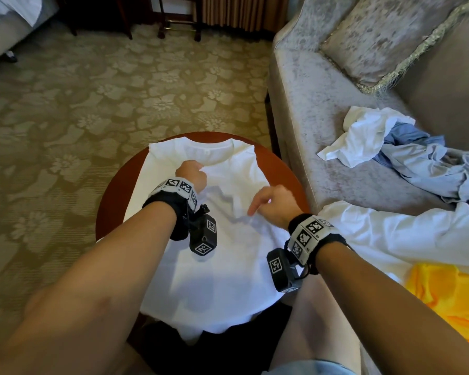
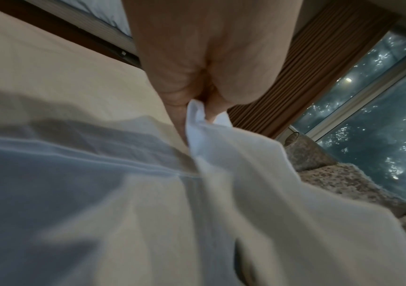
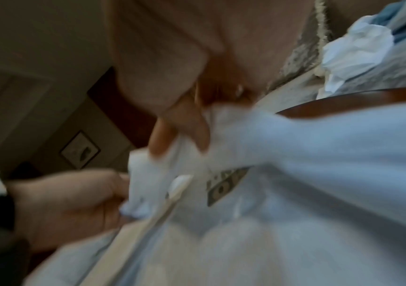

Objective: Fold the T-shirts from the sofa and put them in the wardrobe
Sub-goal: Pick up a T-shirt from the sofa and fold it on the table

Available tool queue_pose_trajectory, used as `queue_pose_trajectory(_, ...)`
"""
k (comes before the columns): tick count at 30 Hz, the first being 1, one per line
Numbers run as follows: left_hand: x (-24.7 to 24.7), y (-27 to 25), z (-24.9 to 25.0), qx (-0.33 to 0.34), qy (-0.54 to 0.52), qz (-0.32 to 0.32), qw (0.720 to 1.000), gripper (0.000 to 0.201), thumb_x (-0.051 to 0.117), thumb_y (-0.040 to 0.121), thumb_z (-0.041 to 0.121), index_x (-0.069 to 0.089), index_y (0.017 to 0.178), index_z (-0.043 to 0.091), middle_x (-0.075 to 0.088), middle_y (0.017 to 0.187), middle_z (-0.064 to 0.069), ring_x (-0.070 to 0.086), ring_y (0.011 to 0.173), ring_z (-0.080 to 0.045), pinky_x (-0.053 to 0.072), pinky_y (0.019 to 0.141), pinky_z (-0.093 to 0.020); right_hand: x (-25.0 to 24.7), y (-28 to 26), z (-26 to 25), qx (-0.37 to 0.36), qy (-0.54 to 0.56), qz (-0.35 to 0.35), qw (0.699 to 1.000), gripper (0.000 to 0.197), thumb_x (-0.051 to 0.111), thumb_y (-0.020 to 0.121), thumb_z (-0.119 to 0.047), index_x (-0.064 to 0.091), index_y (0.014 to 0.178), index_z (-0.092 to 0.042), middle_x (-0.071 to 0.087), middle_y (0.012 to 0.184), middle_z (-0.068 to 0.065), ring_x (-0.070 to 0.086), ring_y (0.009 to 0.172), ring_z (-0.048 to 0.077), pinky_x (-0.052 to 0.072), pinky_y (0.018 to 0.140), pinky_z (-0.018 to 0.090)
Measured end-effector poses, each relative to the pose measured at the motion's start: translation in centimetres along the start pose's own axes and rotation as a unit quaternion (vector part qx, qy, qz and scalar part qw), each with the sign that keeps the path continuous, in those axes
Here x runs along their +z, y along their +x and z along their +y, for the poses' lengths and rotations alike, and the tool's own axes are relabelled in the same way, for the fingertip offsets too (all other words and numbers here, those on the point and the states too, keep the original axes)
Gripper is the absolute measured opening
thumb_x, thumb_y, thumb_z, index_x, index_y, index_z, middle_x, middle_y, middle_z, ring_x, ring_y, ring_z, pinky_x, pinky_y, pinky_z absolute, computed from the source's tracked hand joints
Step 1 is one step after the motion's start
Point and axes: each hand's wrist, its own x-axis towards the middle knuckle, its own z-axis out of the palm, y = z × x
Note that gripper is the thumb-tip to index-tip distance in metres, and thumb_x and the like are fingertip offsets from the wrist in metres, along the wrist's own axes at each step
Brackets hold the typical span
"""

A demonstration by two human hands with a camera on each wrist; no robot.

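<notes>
Our white cotton T-shirt [image 1: 228, 239] lies spread on the round wooden table [image 1: 111, 201]; left hand [image 1: 191, 175] pinches a fold, right hand [image 1: 274, 205] grips cloth beside it; overhanging hem may drag it off.

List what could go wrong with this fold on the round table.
1. The white T-shirt is wider than the round table: its hem hangs over the near edge, so a hard tug might drag it off onto the carpet.
2. The left hand pinches only a small bunch of fabric, and the right hand holds another fold; uneven pulls could leave a skewed crease.
3. The loose white garment on the sofa lies close to the table and might get caught up.
</notes>
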Motion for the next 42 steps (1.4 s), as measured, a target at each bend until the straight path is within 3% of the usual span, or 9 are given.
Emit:
queue_pose_trajectory(2,0.3,0.1,-0.4,-0.008,0.025,-0.027,0.999,0.023,0.044,0.095,0.003,0.063,0.107,0.008,0.060,0.116,-0.015,0.053,0.116,-0.035,0.044,0.097,-0.034,0.0,-0.2,-0.3,0.048,0.021,-0.122,0.991,0.044,0.052,0.074,0.004,0.073,0.052,-0.028,0.074,0.094,-0.004,0.063,0.093,0.014,0.051,0.094,0.033)
queue_pose_trajectory(4,0.3,0.0,-0.8,-0.014,0.045,-0.024,0.999,0.014,0.046,0.093,0.005,0.056,0.087,0.013,0.054,0.090,-0.007,0.052,0.100,-0.034,0.041,0.085,-0.030,0.2,-0.1,-0.3,0.067,0.076,-0.091,0.991,0.036,0.053,0.080,0.001,0.076,0.063,-0.021,0.074,0.087,0.001,0.064,0.080,0.012,0.055,0.084,0.027)
queue_pose_trajectory(7,-0.2,0.1,-1.5,-0.030,0.046,-0.016,0.998,0.031,0.055,0.091,0.012,0.055,0.122,0.010,0.055,0.125,-0.011,0.050,0.119,-0.034,0.042,0.097,-0.034,0.6,0.7,0.7,0.067,0.086,0.057,0.992,0.023,0.051,0.093,-0.006,0.073,0.091,-0.014,0.070,0.093,-0.004,0.064,0.081,0.010,0.047,0.064,0.011)
queue_pose_trajectory(12,-1.6,1.1,-2.6,0.047,0.134,0.025,0.990,0.030,0.059,0.089,0.019,0.057,0.119,0.019,0.053,0.131,-0.008,0.048,0.123,-0.029,0.043,0.100,-0.038,1.5,3.1,2.0,0.059,-0.007,0.139,0.988,0.022,0.050,0.098,-0.011,0.064,0.114,-0.014,0.060,0.122,0.007,0.059,0.107,0.023,0.044,0.081,0.022)
queue_pose_trajectory(15,-2.1,1.8,-3.6,0.097,0.187,0.025,0.977,0.037,0.055,0.094,0.026,0.052,0.131,0.021,0.040,0.145,-0.007,0.036,0.135,-0.028,0.035,0.109,-0.042,2.4,4.4,1.0,0.007,-0.016,0.110,0.994,0.032,0.046,0.101,-0.008,0.057,0.130,-0.012,0.047,0.144,0.006,0.048,0.129,0.023,0.036,0.097,0.019)
queue_pose_trajectory(19,-1.5,2.6,-5.7,0.084,0.247,-0.042,0.964,0.064,0.038,0.101,0.042,0.010,0.154,0.023,-0.001,0.162,-0.006,-0.004,0.149,-0.029,0.011,0.119,-0.046,5.4,6.4,-0.7,-0.055,-0.070,-0.039,0.995,0.054,0.038,0.105,-0.026,0.021,0.155,-0.021,0.010,0.164,0.001,0.012,0.150,0.021,0.012,0.119,0.031)
queue_pose_trajectory(22,-0.4,2.4,-7.6,0.057,0.287,-0.056,0.955,0.071,0.023,0.100,0.055,-0.012,0.153,0.024,-0.020,0.160,-0.007,-0.019,0.147,-0.025,-0.006,0.119,-0.041,7.5,7.3,0.4,-0.014,-0.214,-0.111,0.971,0.061,0.024,0.102,-0.053,-0.001,0.155,-0.038,-0.018,0.162,-0.004,-0.018,0.149,0.020,-0.008,0.119,0.042)
queue_pose_trajectory(26,-0.7,3.0,-7.6,0.046,0.303,-0.074,0.949,0.071,0.014,0.098,0.060,-0.014,0.153,0.023,-0.027,0.158,-0.004,-0.025,0.145,-0.021,-0.012,0.117,-0.038,5.7,9.0,1.4,0.069,-0.235,-0.117,0.962,0.068,0.019,0.097,-0.066,-0.013,0.152,-0.042,-0.033,0.157,-0.007,-0.030,0.145,0.020,-0.013,0.119,0.043)
queue_pose_trajectory(42,-0.8,7.4,-6.3,0.040,0.354,-0.050,0.933,0.072,0.011,0.097,0.061,-0.015,0.153,0.025,-0.027,0.158,-0.005,-0.026,0.145,-0.023,-0.012,0.118,-0.040,3.3,14.9,1.6,0.064,-0.258,-0.142,0.954,0.097,0.034,0.080,-0.084,-0.019,0.150,-0.042,-0.036,0.155,-0.005,-0.034,0.143,0.021,-0.014,0.118,0.048)
